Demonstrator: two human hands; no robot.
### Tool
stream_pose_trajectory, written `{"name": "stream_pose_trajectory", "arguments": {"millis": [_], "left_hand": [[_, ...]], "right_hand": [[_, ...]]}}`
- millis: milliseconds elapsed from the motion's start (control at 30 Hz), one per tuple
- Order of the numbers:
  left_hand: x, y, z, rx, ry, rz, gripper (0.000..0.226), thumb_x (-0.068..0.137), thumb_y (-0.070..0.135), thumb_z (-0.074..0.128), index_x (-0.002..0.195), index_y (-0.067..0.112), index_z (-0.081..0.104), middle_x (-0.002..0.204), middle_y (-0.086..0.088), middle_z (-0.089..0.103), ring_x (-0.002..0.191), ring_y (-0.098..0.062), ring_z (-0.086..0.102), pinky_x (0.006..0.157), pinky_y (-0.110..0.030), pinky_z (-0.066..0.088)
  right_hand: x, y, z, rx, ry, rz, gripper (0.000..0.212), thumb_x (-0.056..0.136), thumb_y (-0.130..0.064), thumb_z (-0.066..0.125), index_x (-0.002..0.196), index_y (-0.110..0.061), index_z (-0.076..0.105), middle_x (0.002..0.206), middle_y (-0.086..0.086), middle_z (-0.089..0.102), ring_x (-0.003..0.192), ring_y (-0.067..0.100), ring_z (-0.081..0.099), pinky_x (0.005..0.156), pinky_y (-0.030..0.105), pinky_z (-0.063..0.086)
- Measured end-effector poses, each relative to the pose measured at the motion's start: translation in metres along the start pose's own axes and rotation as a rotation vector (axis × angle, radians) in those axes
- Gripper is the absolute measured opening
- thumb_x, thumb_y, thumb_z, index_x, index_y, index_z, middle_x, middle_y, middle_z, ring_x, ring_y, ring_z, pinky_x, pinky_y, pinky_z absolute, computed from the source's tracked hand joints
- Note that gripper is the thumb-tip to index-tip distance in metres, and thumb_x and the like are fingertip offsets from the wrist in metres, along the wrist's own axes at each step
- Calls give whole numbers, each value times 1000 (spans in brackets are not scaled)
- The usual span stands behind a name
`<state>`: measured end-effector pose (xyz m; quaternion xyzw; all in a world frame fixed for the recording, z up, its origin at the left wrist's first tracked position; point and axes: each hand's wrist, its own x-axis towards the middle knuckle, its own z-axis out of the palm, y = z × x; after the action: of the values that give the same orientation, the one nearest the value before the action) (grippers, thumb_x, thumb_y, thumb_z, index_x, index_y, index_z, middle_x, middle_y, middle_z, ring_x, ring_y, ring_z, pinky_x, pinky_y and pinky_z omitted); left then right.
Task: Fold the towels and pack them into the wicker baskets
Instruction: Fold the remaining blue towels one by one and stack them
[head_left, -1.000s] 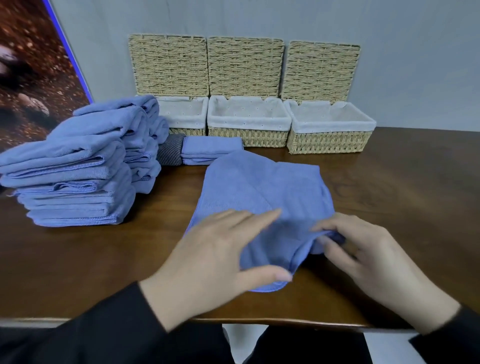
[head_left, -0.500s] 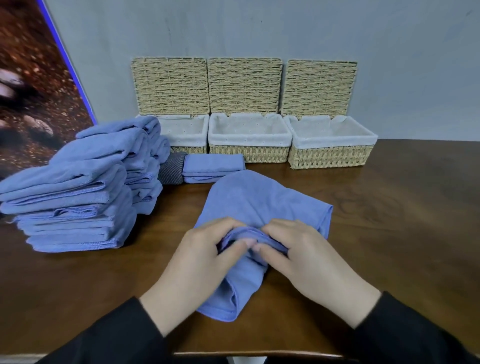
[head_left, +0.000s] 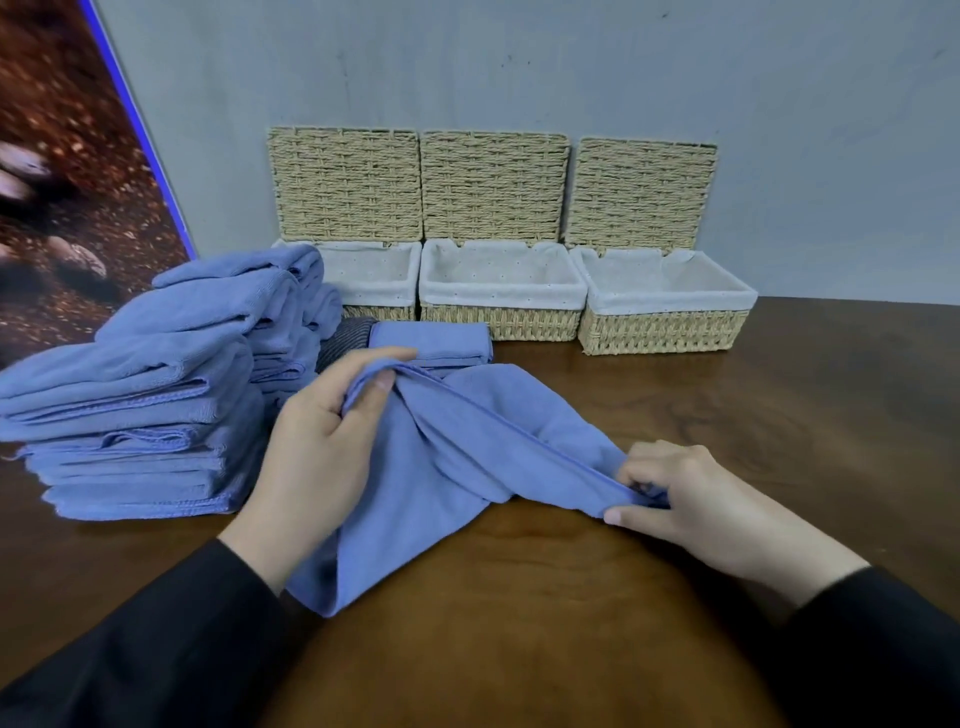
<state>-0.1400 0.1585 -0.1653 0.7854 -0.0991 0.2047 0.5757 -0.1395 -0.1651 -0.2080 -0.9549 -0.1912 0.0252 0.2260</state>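
We see three wicker baskets against the wall, left (head_left: 382, 291), middle (head_left: 501, 304) and right (head_left: 665, 317), each cloth-lined, lids up, with no towels inside. Our left hand (head_left: 317, 452) and right hand (head_left: 691, 499) each pinch an end of one towel (head_left: 467, 457) over the table (head_left: 519, 623). A towel stack (head_left: 150, 405) sits left.

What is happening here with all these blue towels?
A person is folding one blue towel on the wooden table. The left hand and the right hand each pinch its hem, stretched between them. A pile of towels waits at the left. The three wicker baskets at the wall look empty.
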Motion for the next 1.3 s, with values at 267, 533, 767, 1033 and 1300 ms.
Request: {"name": "stream_pose_trajectory", "arguments": {"millis": [267, 533, 767, 1033, 1300], "left_hand": [[14, 2, -7, 67, 44, 22, 26, 106, 20, 47, 101, 33, 69, 63, 20, 59, 59, 4, 50, 56, -8, 36], [73, 39, -23, 104, 120, 80, 26, 106, 31, 46, 89, 32, 65, 75, 16, 61, 77, -6, 55, 72, -31, 44], [102, 60, -37, 483, 45, 72, 27, 101, 25, 54, 100, 1, 66, 76, -25, 55, 57, -17, 43, 47, -20, 29], [138, 88, -9, -54, -58, -90, 17, 105, 12, 45, 97, 11, 60, 95, -7, 60, 86, -25, 76, 78, -38, 63], [94, 56, -18, 72, -57, 199, 18, 97, 18, 53, 91, 23, 69, 88, 5, 71, 89, -17, 67, 88, -31, 54]], "right_hand": [[-7, 4, -1, 114, 345, 48, 21, 89, -17, 70, 87, -35, 60, 98, -15, 66, 95, 9, 61, 88, 34, 50], [-4, -26, -91, 471, 825, 107, 11, 95, -24, 70, 87, -31, 71, 76, -17, 72, 69, 2, 62, 63, 14, 47], [-13, -39, -143, 664, 695, 152, 18, 101, -27, 60, 92, -15, 69, 82, 3, 69, 44, 4, 49, 36, 14, 36], [9, -38, -173, 726, 912, 47, 20, 105, -28, 54, 88, -22, 63, 77, -12, 64, 86, 3, 63, 96, 29, 57], [-38, -17, -156, 542, 941, -65, 19, 97, -34, 58, 84, -27, 70, 89, -10, 72, 98, 10, 67, 95, 21, 50]]}}
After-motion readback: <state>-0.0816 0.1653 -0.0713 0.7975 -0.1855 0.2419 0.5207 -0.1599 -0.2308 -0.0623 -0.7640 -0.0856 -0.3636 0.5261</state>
